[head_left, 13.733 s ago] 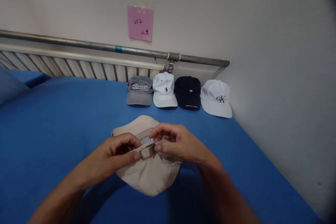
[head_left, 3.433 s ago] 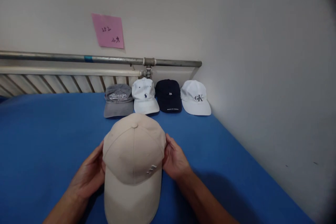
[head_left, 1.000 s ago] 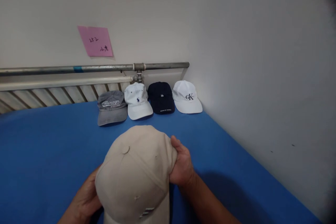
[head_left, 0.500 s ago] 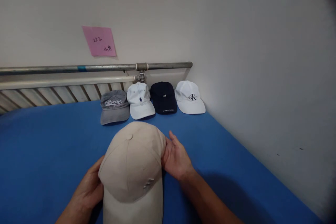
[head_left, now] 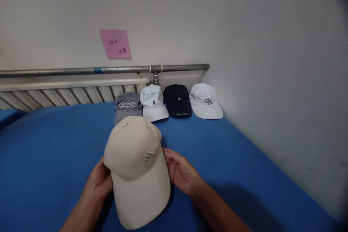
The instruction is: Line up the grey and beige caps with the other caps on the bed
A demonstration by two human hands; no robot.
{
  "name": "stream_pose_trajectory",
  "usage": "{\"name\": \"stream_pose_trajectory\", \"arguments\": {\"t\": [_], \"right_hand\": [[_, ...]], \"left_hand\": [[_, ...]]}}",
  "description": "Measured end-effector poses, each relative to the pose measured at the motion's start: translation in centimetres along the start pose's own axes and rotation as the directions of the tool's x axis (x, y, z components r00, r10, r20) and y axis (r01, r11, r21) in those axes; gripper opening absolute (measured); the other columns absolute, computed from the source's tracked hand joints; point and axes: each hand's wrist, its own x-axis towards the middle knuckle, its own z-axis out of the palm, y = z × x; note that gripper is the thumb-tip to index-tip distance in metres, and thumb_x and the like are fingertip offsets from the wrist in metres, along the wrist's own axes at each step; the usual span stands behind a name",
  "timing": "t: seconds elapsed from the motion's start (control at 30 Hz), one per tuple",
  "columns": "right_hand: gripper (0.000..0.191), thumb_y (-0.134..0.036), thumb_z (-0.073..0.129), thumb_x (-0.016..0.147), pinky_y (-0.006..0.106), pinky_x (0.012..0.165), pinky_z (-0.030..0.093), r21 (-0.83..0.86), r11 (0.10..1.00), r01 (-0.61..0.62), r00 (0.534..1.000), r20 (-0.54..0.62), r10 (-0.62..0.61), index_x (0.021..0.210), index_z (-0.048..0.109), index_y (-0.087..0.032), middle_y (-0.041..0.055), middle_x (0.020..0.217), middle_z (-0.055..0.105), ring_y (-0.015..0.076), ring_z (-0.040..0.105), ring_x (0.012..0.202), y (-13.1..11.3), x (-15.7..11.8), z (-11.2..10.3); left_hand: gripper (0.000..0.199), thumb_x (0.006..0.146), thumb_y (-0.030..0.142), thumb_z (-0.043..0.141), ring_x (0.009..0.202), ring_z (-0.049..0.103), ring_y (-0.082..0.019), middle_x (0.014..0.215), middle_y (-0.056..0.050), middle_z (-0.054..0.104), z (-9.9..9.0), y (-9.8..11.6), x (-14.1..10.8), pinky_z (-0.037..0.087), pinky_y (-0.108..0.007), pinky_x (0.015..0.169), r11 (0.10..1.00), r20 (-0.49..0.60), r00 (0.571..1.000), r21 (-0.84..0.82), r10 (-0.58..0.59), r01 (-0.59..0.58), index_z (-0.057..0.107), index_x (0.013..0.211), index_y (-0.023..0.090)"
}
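Both hands, left hand (head_left: 99, 179) at eight o'clock and right hand (head_left: 181, 170) at four, have loosely curled fingers holding the beige cap (head_left: 137, 170) above the blue bed (head_left: 62, 159). Toward one o'clock, four caps sit beneath a pipe (head_left: 182, 67) along the pale wall (head_left: 168, 14).

- Pink paper note (head_left: 115, 44), handwritten; on wall (head_left: 168, 11), beyond and above left hand (head_left: 99, 179).
- Metal pipe (head_left: 122, 69), blue band; below note, beyond left hand.
- Pale radiator (head_left: 81, 94); beyond left hand.
- Blue covering (head_left: 54, 156); beneath left hand.
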Motion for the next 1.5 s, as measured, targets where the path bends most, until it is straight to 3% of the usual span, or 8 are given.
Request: {"name": "stream_pose_trajectory", "arguments": {"t": [0.1, 0.23, 0.37, 0.57, 0.8, 1.0, 1.17, 1.5], "right_hand": [[0.027, -0.007, 0.071, 0.063, 0.024, 0.074, 0.047, -0.018, 1.0, -0.001, 1.0, -0.017, 0.001, 0.09, 0.069, -0.014, 0.0025, 0.082, 0.074, 0.0125, 0.067, 0.073, 0.0, 0.1, -0.4], [0.026, 0.0, 0.062, 0.063, 0.024, 0.072, 0.048, 0.024, 1.0, -0.011, 0.999, -0.03, 0.011, 0.085, 0.069, -0.013, 0.0026, 0.079, 0.073, 0.0124, 0.067, 0.07, -0.2, 0.5, -1.1], [0.029, -0.001, 0.059, 0.068, 0.025, 0.071, 0.049, 0.042, 0.998, -0.038, 0.999, -0.01, 0.039, 0.092, 0.069, -0.013, 0.0026, 0.077, 0.073, 0.0129, 0.067, 0.068, -0.5, 0.9, -1.7], [0.029, -0.003, 0.056, 0.073, 0.026, 0.07, 0.05, 0.052, 0.997, -0.049, 0.997, -0.064, 0.052, 0.096, 0.069, -0.014, 0.0018, 0.073, 0.074, 0.0135, 0.068, 0.066, -0.6, 0.8, -1.3], [0.029, -0.003, 0.055, 0.07, 0.027, 0.073, 0.048, 0.01, 1.0, -0.022, 0.998, -0.055, 0.023, 0.092, 0.07, -0.014, 0.0025, 0.075, 0.073, 0.0141, 0.066, 0.068, -0.1, 0.5, -0.8], [0.029, -0.004, 0.058, 0.066, 0.026, 0.076, 0.047, -0.023, 1.0, -0.002, 0.999, -0.044, 0.001, 0.091, 0.071, -0.014, 0.0023, 0.078, 0.074, 0.0141, 0.066, 0.072, 0.1, 0.4, -0.8], [0.026, -0.004, 0.058, 0.067, 0.026, 0.075, 0.047, -0.025, 1.0, -0.016, 0.998, -0.065, 0.014, 0.087, 0.071, -0.015, 0.0015, 0.076, 0.073, 0.0141, 0.065, 0.071, -0.1, 0.3, -0.6], [0.024, -0.006, 0.061, 0.061, 0.026, 0.072, 0.046, -0.036, 0.998, 0.048, 0.992, -0.111, -0.051, 0.08, 0.072, -0.017, 0.0009, 0.076, 0.073, 0.014, 0.064, 0.069, 0.7, -0.1, 0.6]], "left_hand": [[0.031, 0.087, 0.003, 0.044, 0.072, 0.074, -0.021, 0.069, -0.006, 0.075, 0.9, -0.2, -0.6, 0.057, -0.035, 0.087, 0.996, -0.053, 0.994, 0.006, 0.093, -0.093, 0.068, 0.104, 0.012], [0.035, 0.095, 0.007, 0.035, 0.058, 0.071, -0.014, 0.067, -0.006, 0.074, 2.1, -0.5, -1.7, 0.059, -0.022, 0.07, 0.986, 0.05, 0.985, -0.012, 0.167, -0.166, 0.067, 0.081, 0.012], [0.027, 0.093, 0.009, 0.041, 0.072, 0.073, -0.016, 0.079, -0.009, 0.075, 2.3, -0.8, -2.5, 0.059, -0.024, 0.076, 0.985, 0.23, 0.961, 0.041, 0.154, -0.168, 0.067, 0.085, 0.011], [0.021, 0.077, -0.001, 0.064, 0.084, 0.073, -0.019, 0.091, -0.008, 0.076, 1.6, -1.2, -2.7, 0.058, -0.026, 0.084, 0.947, 0.291, 0.942, 0.221, 0.166, -0.235, 0.069, 0.092, 0.012], [0.023, 0.069, 0.001, 0.075, 0.069, 0.073, -0.018, 0.082, -0.006, 0.077, 1.9, -1.3, -3.1, 0.059, -0.028, 0.08, 0.948, 0.273, 0.945, 0.211, 0.179, -0.24, 0.072, 0.088, 0.013], [0.016, 0.067, 0.007, 0.077, 0.077, 0.074, -0.025, 0.078, -0.008, 0.077, 1.7, -1.8, -3.0, 0.057, -0.037, 0.088, 0.962, 0.153, 0.973, 0.186, 0.171, -0.199, 0.074, 0.082, 0.011], [0.017, 0.066, 0.009, 0.079, 0.094, 0.072, -0.031, 0.08, -0.008, 0.077, 1.5, -2.1, -3.0, 0.054, -0.043, 0.095, 0.974, 0.229, 0.965, 0.159, 0.125, -0.164, 0.074, 0.082, 0.014], [0.018, 0.067, 0.011, 0.073, 0.09, 0.072, -0.032, 0.069, -0.004, 0.076, 1.9, -2.5, -3.0, 0.054, -0.046, 0.092, 0.995, 0.084, 0.994, 0.07, 0.071, -0.077, 0.076, 0.083, 0.018]]}}
